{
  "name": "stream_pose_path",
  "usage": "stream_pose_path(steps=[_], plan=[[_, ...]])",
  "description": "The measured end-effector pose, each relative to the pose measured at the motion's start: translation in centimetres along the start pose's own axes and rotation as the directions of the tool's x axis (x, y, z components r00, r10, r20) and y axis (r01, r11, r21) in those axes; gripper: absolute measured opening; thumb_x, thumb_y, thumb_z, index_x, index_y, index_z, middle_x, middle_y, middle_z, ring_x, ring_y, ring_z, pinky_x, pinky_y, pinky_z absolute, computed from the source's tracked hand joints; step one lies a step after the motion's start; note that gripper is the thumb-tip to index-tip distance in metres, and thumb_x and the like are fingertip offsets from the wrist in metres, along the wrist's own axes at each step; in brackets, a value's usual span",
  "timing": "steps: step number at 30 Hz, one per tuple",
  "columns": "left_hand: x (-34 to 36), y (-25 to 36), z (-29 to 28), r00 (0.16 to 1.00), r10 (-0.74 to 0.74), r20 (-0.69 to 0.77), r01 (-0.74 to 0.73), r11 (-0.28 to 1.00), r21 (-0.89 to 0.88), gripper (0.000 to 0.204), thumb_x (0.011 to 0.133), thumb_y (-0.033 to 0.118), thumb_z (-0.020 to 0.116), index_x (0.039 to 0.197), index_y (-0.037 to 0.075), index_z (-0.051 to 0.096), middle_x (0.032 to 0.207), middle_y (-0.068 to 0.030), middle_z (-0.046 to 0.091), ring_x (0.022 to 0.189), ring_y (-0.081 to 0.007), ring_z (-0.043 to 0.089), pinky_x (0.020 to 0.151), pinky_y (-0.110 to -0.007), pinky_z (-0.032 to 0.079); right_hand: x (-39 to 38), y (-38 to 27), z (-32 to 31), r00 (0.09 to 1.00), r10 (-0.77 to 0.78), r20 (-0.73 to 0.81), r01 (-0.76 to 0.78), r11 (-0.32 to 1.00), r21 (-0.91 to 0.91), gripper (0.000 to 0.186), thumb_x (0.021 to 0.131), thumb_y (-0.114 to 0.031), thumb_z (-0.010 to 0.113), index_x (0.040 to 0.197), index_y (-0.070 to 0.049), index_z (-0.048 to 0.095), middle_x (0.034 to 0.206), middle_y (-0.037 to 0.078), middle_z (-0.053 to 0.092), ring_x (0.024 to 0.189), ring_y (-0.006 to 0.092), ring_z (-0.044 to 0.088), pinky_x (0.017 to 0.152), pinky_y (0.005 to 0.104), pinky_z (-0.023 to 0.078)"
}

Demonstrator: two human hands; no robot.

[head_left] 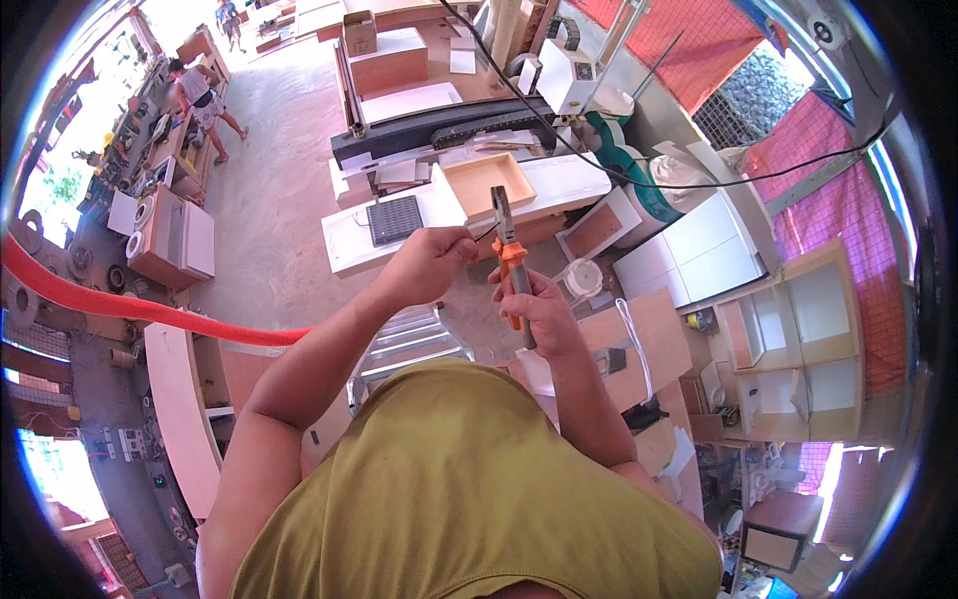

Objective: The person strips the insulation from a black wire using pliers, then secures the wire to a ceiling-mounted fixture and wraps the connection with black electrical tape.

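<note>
Your right hand (539, 309) is wrapping closed around the orange grips of a pair of pliers (509, 255), whose dark metal nose is pointing up and away from you. Your left hand (427, 262) is curling shut just beside it, thumb and forefinger pinching the end of a thin black cable (599, 165). The cable end is meeting the pliers' nose between your two hands, then running up and arching away to the right. Both hands are working in mid-air, high above the floor, in front of your olive-green shirt (469, 489).

Below your hands, a ladder's metal steps (409, 344) are showing. Farther out, a long white worktop (349, 245) is carrying a dark square grille (395, 219) and a shallow open wooden tray (489, 183). A brown cardboard box (359, 32) is sitting near the top edge. White cabinets (699, 255) are standing to the right, and a red hose (120, 304) is sweeping across the left. A wide stretch of bare concrete floor (279, 170) is lying open on the left, where another person (200, 95) is standing by a bench.
</note>
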State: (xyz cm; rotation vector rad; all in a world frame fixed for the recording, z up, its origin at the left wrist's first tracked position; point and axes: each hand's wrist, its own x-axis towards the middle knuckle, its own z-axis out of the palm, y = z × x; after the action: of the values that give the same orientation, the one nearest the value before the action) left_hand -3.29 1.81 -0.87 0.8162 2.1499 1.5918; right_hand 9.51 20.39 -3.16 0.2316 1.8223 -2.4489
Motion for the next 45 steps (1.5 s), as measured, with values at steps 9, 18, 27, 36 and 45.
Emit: stream_pose_path(steps=[9,18,27,36,45], plan=[[-0.6,2.8,-0.8,0.999,-0.012,0.046,-0.003,0.951,0.308,0.022,0.099,0.013,0.057,0.105,-0.005,0.070,0.091,-0.0209,0.073,0.081,-0.0321,0.072,0.076,-0.041,0.055,-0.2,0.1,0.1,0.994,0.107,0.033,-0.109,0.992,0.057,0.025,0.080,0.000,0.058,0.104,-0.004,0.065,0.121,0.009,0.062,0.102,0.0172,0.061,0.080,0.0339,0.055],[-0.7,2.6,-1.0,0.999,-0.005,0.050,-0.018,0.896,0.444,0.021,0.096,0.015,0.059,0.101,-0.002,0.071,0.087,-0.0237,0.071,0.079,-0.0382,0.071,0.072,-0.045,0.054,-0.6,0.0,0.7,0.997,0.071,-0.037,-0.078,0.968,-0.240,0.020,0.084,-0.003,0.060,0.103,-0.005,0.066,0.083,-0.003,0.057,0.068,0.0068,0.050,0.064,0.0244,0.040],[-0.6,1.6,-1.2,0.998,-0.005,0.066,-0.026,0.883,0.469,0.022,0.096,0.017,0.059,0.100,0.000,0.072,0.087,-0.0210,0.072,0.081,-0.0380,0.071,0.075,-0.045,0.055,-1.0,-0.9,1.5,0.996,0.005,-0.086,-0.044,0.885,-0.464,0.020,0.084,-0.005,0.062,0.104,-0.005,0.066,0.082,-0.005,0.053,0.075,0.0060,0.048,0.068,0.0240,0.040],[-0.7,1.3,-1.4,0.995,-0.017,0.093,-0.029,0.883,0.468,0.021,0.093,0.016,0.055,0.090,0.001,0.070,0.082,-0.0255,0.068,0.080,-0.0446,0.067,0.076,-0.051,0.052,-1.1,-0.4,0.9,0.995,0.035,-0.089,-0.072,0.880,-0.469,0.013,0.081,-0.006,0.064,0.094,-0.004,0.063,0.079,-0.004,0.054,0.075,0.0065,0.049,0.070,0.0250,0.042],[-1.2,2.2,0.0,0.999,0.013,0.029,-0.024,0.913,0.407,0.021,0.089,0.018,0.067,0.090,-0.003,0.067,0.079,-0.0234,0.068,0.074,-0.0379,0.069,0.067,-0.045,0.052,-0.7,1.0,1.2,0.997,0.029,-0.074,-0.051,0.946,-0.321,0.013,0.076,-0.002,0.064,0.089,-0.003,0.063,0.078,-0.003,0.056,0.072,0.0068,0.049,0.065,0.0236,0.040]])
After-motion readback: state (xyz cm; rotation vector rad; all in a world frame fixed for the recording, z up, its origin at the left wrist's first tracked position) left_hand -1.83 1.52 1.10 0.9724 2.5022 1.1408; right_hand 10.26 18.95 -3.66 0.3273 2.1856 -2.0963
